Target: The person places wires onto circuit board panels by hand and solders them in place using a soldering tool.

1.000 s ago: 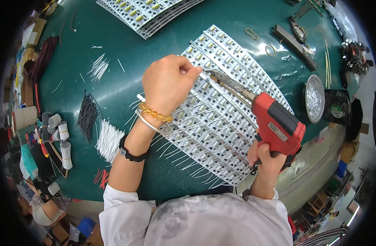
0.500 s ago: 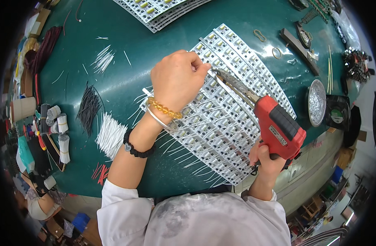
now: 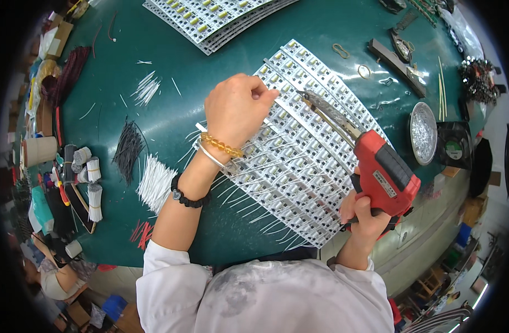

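A long white panel of LED circuit strips (image 3: pixel 299 166) lies across the green table (image 3: pixel 171 111), with short white wires sticking out along its near edge. My left hand (image 3: pixel 237 105) rests on the panel's upper part, fingers pinched together on a thin white wire. My right hand (image 3: pixel 365 213) grips the handle of a red soldering gun (image 3: pixel 385 175). The gun's long metal tip (image 3: pixel 312 100) reaches to the strip just right of my left fingertips.
A second stack of LED panels (image 3: pixel 221 16) lies at the far edge. Piles of white wires (image 3: pixel 154 183), black wires (image 3: pixel 127 147) and red wires (image 3: pixel 141 233) lie to the left. A round tin (image 3: pixel 423 133), a small fan (image 3: pixel 457 147) and tools sit on the right.
My left hand and the soldering gun's tip have shifted slightly along the panel together. The view has also moved a little.
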The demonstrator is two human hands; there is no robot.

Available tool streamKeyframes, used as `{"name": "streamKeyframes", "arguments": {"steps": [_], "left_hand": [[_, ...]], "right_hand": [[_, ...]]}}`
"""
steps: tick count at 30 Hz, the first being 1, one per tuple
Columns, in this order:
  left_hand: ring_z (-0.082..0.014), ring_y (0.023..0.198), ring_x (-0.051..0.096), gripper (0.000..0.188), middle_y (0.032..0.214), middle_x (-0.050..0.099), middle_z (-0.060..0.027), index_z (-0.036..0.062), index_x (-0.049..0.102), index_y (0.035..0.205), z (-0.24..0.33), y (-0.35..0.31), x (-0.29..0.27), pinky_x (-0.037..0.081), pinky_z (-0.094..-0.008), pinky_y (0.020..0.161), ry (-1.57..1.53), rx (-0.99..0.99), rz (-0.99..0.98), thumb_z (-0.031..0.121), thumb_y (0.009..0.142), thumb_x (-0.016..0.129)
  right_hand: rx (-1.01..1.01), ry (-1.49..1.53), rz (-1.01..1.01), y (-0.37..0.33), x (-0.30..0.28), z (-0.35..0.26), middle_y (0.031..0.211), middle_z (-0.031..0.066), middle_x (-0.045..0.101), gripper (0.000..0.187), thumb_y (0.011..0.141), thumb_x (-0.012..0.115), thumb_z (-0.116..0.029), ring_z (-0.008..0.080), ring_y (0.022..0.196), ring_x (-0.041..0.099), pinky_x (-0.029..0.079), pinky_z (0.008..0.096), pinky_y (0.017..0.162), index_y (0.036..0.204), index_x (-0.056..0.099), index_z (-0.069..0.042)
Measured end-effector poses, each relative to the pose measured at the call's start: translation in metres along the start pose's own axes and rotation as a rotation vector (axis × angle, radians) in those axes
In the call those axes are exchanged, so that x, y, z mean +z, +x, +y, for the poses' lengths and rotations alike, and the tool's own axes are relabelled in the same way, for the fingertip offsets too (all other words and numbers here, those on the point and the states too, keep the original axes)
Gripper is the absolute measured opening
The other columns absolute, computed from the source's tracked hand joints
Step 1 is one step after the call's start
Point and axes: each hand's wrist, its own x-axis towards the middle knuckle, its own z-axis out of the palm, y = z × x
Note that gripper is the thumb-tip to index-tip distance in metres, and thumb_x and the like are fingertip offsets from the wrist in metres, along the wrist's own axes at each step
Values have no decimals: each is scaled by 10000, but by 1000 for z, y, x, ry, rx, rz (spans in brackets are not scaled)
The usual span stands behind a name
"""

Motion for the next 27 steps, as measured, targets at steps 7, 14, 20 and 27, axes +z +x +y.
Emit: {"name": "streamKeyframes", "arguments": {"steps": [7,14,20,27], "left_hand": [[-134,494,540,105,590,596,-69,15,651,736,32,-7,-16,409,-258,491,-92,110,-6,114,733,685],[-125,520,520,119,599,576,-74,-11,615,737,15,-14,5,408,-258,503,-156,33,-85,98,742,662],[-101,523,470,123,616,544,-56,-17,608,720,12,-13,7,385,-242,497,-135,2,-131,98,737,649],[-93,513,452,109,603,519,-45,-16,590,690,13,-13,8,373,-236,487,-131,6,-117,80,719,632]], "right_hand": [[-64,14,28,-4,-14,-3,489,49,461,578,845,610,-315,105,346,408,330,216,350,1132,421,150],[110,60,-68,-5,-20,2,643,74,534,487,776,630,-60,115,452,488,397,243,405,1200,413,44],[25,-34,-35,5,-7,5,471,43,465,642,820,617,-417,113,340,431,350,218,348,1103,440,131],[44,-69,1,2,-8,8,472,41,463,589,823,618,-408,115,352,440,365,232,365,1038,482,123]]}}
